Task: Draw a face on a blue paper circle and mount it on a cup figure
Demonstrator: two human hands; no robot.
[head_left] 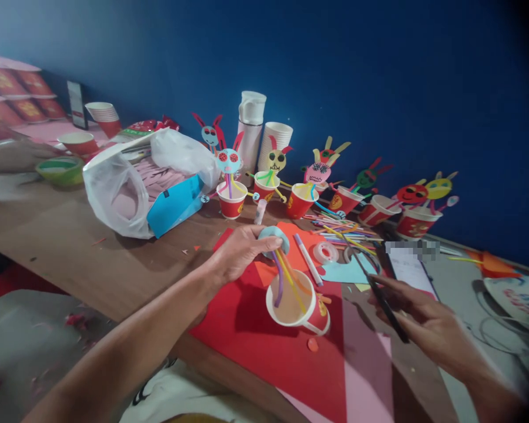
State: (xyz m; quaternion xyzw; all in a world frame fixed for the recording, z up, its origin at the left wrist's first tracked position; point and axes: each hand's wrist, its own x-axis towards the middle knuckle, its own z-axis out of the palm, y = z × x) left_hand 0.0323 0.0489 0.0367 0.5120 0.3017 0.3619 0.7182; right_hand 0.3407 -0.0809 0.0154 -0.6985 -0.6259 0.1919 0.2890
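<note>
Between thumb and fingers, my left hand pinches a light blue paper disc. Purple, yellow and orange straws run from under the disc down into a red and white paper cup, which is tilted with its mouth towards me. To the right of the cup, my right hand is closed on a slim black-handled tool with a long thin end pointing up and left. Its exact kind is hard to make out. The cup rests on red paper; a small orange disc lies beside it.
Several finished cup figures with paper faces line the wall. Loose straws, a tape roll and a marker lie behind the cup. A plastic bag stands left. Another person's hand is at far left.
</note>
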